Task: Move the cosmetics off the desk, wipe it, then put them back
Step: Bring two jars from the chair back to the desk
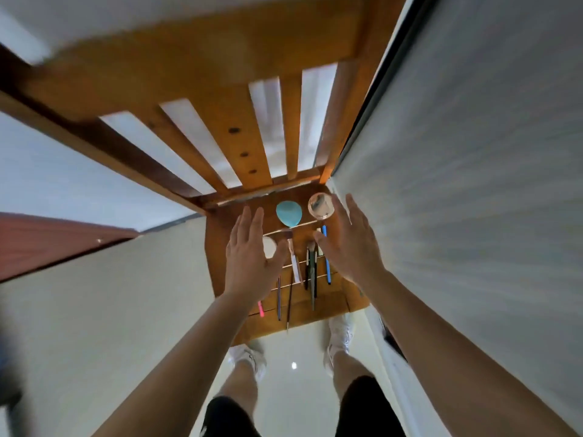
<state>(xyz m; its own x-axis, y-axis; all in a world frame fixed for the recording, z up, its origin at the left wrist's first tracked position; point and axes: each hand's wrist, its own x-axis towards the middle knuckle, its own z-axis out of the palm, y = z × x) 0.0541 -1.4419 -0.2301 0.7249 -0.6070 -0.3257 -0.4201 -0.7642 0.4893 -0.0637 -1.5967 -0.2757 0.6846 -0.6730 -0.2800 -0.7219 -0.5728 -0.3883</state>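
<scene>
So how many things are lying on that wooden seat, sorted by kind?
teal sponge: 1
clear round jar: 1
white round pad, partly under the left hand: 1
slim pens and brushes: 7 in view
Total: 10 visible; the right hand may hide more.

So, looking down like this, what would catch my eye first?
Two bare hands, the left hand and the right hand, are spread open over a small wooden seat in the middle of the view. Between them, at the far end, lie a bright blue teardrop sponge and a clear round jar. A row of brushes and pencils lies nearer the person's white shoes.
</scene>
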